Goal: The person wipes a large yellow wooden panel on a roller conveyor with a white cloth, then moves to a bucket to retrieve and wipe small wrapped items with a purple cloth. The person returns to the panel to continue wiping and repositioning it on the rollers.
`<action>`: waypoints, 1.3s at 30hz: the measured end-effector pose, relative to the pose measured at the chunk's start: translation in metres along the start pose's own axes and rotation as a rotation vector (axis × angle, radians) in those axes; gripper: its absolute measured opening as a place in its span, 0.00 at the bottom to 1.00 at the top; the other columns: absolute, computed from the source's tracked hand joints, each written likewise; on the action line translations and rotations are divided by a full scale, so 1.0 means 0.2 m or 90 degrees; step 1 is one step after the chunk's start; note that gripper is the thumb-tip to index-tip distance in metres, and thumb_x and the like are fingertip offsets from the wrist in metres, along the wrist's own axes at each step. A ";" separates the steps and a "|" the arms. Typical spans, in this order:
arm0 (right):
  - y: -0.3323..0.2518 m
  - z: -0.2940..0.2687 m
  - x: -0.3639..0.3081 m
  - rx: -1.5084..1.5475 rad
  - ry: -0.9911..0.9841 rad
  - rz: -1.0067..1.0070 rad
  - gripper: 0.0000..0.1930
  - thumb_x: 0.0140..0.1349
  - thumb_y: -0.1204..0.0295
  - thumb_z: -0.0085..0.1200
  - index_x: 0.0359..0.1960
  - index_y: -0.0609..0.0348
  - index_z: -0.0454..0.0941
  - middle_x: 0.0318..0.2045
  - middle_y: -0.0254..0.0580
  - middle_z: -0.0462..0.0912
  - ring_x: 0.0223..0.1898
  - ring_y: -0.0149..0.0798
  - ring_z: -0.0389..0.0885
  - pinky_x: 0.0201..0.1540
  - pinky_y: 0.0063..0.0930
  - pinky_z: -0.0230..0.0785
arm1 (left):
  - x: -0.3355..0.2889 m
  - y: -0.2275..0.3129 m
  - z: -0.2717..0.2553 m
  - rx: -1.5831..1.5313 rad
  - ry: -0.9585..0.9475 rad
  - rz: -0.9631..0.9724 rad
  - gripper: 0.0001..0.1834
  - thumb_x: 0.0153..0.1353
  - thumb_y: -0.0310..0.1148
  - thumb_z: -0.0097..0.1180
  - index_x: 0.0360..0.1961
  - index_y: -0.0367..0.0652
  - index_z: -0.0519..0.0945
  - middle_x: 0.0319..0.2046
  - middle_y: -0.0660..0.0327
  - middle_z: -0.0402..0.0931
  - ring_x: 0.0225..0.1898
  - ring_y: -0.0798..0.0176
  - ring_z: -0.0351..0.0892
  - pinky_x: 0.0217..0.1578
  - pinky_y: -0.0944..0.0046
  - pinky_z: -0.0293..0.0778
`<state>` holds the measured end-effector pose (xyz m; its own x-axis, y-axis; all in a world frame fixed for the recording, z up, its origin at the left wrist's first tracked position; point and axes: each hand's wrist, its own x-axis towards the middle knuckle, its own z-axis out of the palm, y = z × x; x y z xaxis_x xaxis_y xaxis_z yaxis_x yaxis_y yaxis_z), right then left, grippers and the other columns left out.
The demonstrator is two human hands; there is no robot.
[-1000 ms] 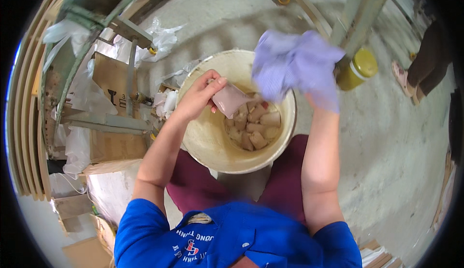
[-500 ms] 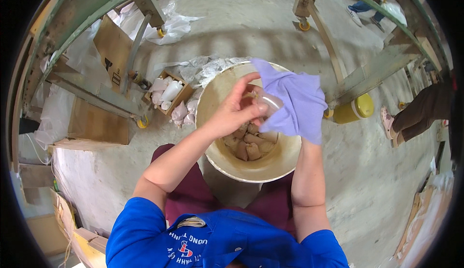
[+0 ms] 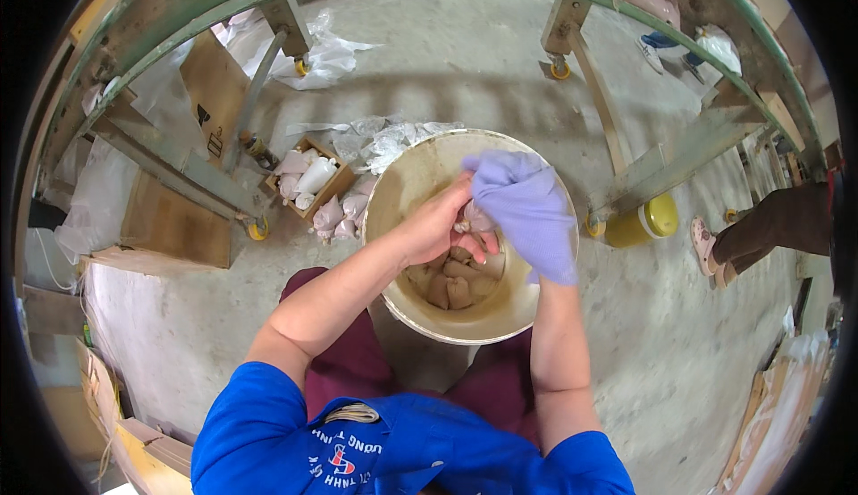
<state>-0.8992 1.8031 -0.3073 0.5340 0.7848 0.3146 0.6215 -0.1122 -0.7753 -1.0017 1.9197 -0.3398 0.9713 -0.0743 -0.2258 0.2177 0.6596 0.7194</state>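
Over a round cream tub (image 3: 382, 200) between my knees, both of my hands are close together. My left hand (image 3: 436, 224) grips a small translucent, rounded piece (image 3: 478, 218); its exact kind is unclear. A light purple cloth (image 3: 527, 209) drapes over my right hand, hiding its fingers; the cloth is bunched against the piece and slightly blurred. Below, inside the tub, lie several brownish, rounded lumps (image 3: 458, 291), partly hidden by my left hand.
Beyond the tub's left side are a small carton (image 3: 335, 180) of wrapped bundles and crumpled clear plastic (image 3: 393, 142). A green wheeled frame (image 3: 572, 26) arches ahead. At right are a yellow-green lidded container (image 3: 645, 221) and another person's legs (image 3: 769, 227).
Both hands have come lower and closer together. The cloth has shifted down and left and is more bunched, covering more of the translucent piece.
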 end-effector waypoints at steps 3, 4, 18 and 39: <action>0.00 -0.03 -0.06 -0.028 0.071 0.149 0.10 0.57 0.68 0.51 0.35 0.60 0.77 0.36 0.37 0.79 0.34 0.29 0.77 0.36 0.24 0.70 | 0.00 -0.05 0.06 0.004 0.002 0.014 0.25 0.66 0.49 0.42 0.57 0.43 0.61 0.39 0.53 0.74 0.32 0.58 0.79 0.28 0.63 0.75; -0.01 -0.04 -0.07 0.033 0.088 0.215 0.09 0.58 0.68 0.50 0.34 0.61 0.77 0.36 0.36 0.78 0.34 0.28 0.77 0.36 0.25 0.70 | 0.01 -0.06 0.06 0.027 -0.004 0.025 0.26 0.66 0.49 0.42 0.57 0.43 0.61 0.39 0.52 0.74 0.33 0.58 0.78 0.28 0.64 0.75; -0.28 -0.11 -0.02 0.187 -0.013 0.272 0.09 0.61 0.70 0.48 0.33 0.62 0.79 0.39 0.38 0.79 0.39 0.26 0.77 0.36 0.27 0.71 | -0.06 -0.03 0.08 0.096 0.043 0.136 0.25 0.66 0.51 0.39 0.54 0.42 0.64 0.39 0.57 0.74 0.35 0.63 0.77 0.31 0.66 0.75; -0.06 -0.16 0.04 -0.100 0.199 -0.078 0.08 0.57 0.69 0.49 0.36 0.53 0.78 0.30 0.40 0.80 0.27 0.36 0.79 0.30 0.27 0.71 | 0.07 0.22 0.25 0.413 0.038 0.202 0.36 0.65 0.51 0.41 0.64 0.36 0.49 0.36 0.56 0.74 0.26 0.69 0.74 0.23 0.71 0.70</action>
<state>-0.8839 1.7914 -0.2790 0.5846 0.5774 0.5700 0.7589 -0.1407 -0.6358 -0.9729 1.9107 -0.2787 0.9943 0.1005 0.0360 -0.0426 0.0644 0.9970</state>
